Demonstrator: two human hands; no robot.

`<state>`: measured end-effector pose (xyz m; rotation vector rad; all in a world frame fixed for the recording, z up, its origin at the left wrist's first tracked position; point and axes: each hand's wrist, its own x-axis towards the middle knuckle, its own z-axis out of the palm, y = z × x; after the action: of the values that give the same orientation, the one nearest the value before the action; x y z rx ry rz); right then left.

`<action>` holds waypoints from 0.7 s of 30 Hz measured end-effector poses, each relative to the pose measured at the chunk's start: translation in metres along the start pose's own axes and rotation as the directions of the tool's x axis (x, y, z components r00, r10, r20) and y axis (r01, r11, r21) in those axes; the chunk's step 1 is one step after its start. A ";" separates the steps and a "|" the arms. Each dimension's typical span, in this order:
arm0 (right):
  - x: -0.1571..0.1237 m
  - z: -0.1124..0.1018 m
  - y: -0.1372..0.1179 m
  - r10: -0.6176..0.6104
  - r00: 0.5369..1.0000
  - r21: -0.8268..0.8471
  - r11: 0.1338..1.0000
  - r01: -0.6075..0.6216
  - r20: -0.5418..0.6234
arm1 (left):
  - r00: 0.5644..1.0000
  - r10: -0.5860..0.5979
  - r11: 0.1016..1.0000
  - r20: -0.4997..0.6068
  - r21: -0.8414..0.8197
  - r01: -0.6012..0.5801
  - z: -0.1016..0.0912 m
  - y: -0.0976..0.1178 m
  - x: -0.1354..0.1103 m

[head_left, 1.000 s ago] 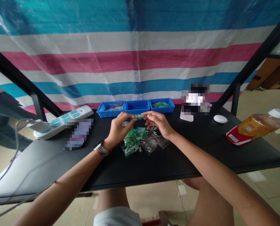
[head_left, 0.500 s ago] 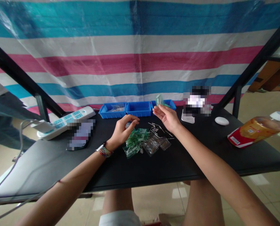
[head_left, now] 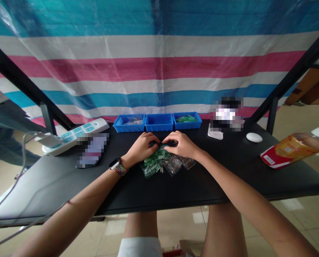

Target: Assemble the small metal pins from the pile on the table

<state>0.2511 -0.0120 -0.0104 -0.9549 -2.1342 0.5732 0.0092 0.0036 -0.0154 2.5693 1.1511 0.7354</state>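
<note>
My left hand [head_left: 141, 147] and my right hand [head_left: 181, 144] rest close together on the black table [head_left: 175, 185], fingers curled down over the far edge of a heap of small green packets [head_left: 153, 163]. Clear little bags [head_left: 177, 164] with metal pins lie just right of that heap. Both hands pinch at something small between them; I cannot make out what. Three blue bins [head_left: 159, 122] stand in a row behind the hands; the right one holds green packets [head_left: 186, 119].
A white power strip [head_left: 76, 135] lies at the back left with a cable running off the table. A white round puck [head_left: 254, 137] and a lying bottle with an orange label [head_left: 295, 146] are on the right. A striped tarp hangs behind.
My right hand tossed a green packet toward the right blue bin, then came back down to the heap. My left hand lowered to meet it.
</note>
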 end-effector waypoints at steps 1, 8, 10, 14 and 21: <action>-0.001 0.001 -0.002 -0.053 0.997 -0.042 0.998 0.055 0.051 | 1.000 0.004 1.000 0.001 -0.003 -0.004 0.000 0.000 0.000; -0.003 0.003 -0.002 -0.193 0.971 -0.155 0.964 0.214 0.139 | 0.995 -0.101 0.974 -0.002 -0.205 0.099 0.003 -0.001 0.001; -0.003 0.004 0.000 -0.228 0.962 -0.205 0.945 0.256 0.150 | 0.989 -0.147 0.942 -0.005 -0.306 0.139 0.005 -0.003 0.002; -0.003 0.009 0.002 -0.269 0.955 -0.283 0.912 0.295 0.127 | 0.974 -0.226 0.862 0.010 -0.463 0.205 0.008 -0.006 0.003; 0.002 0.008 0.004 -0.091 0.959 0.029 0.994 0.103 -0.269 | 0.976 -0.201 0.851 -0.083 -0.508 0.132 0.003 0.002 0.002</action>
<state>0.2458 -0.0088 -0.0173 -0.8471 -1.9074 0.4135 0.0134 0.0040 -0.0167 1.9869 1.0343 1.0211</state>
